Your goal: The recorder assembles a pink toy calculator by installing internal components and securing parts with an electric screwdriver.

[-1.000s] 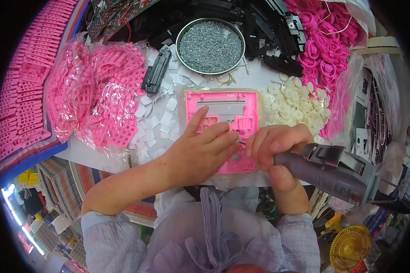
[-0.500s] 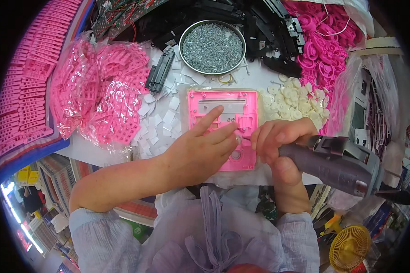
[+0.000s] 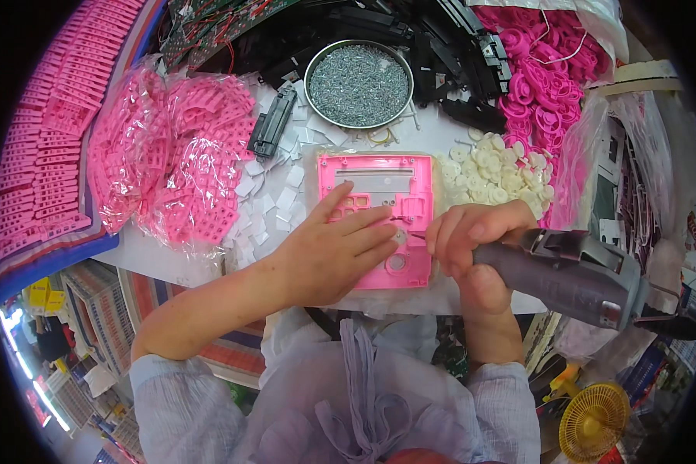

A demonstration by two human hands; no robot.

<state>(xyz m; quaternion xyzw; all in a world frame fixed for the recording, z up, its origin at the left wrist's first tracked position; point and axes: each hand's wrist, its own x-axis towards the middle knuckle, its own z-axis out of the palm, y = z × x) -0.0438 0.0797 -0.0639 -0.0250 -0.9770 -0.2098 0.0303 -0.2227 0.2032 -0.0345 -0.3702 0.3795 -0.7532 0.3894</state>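
A bright pink plastic housing (image 3: 420, 267) with square and round openings lies in front of me on the table. My left hand (image 3: 321, 255) rests over its left side, fingers stretched out and spread; the thumb is hidden. In my right hand (image 3: 483, 232), fingers wrapped around it, is a grey power screwdriver (image 3: 557, 278), held almost level. Its thin bit points left over the housing, close to my left fingertips. Whether a screw sits at the tip is too small to tell.
Behind the housing stands a round tin of screws (image 3: 359, 85). Bagged pink parts (image 3: 201, 155) and white squares (image 3: 267, 205) lie left, cream discs (image 3: 499, 174) and pink rings (image 3: 545, 100) right. Black plastic parts (image 3: 472, 114) line the back. A yellow fan (image 3: 593, 424) is low right.
My left hand has slid left and slightly toward me, uncovering square openings in the housing. The screwdriver and my right hand have hardly moved.
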